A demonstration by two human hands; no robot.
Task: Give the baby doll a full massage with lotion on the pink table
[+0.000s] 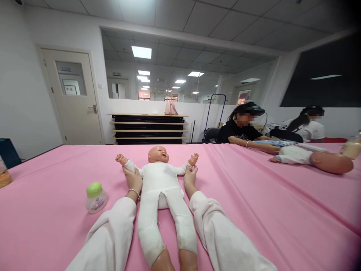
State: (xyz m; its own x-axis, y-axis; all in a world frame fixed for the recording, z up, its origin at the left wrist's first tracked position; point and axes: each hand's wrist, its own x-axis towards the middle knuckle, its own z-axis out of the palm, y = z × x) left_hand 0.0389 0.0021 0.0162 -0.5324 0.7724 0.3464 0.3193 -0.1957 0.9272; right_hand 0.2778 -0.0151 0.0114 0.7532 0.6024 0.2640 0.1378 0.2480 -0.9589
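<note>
A baby doll (160,180) with a white cloth body lies on its back on the pink tablecloth (239,210), head away from me and legs toward me. Its arms are spread out to both sides. My left hand (133,180) is closed around the doll's arm on the left, just below its small fist. On the other side, my right hand (190,176) grips the opposite arm near the wrist, thumb uppermost. A bracelet circles my left wrist. To the left of my left forearm stands a small clear jar (96,199) with a green lid.
Across the table at right, a person in black (239,130) handles another doll (304,156); a second person (310,126) sits beyond. A bottle (352,146) stands at the right edge, another (4,175) at the left. Behind the table are stacked boards (149,130).
</note>
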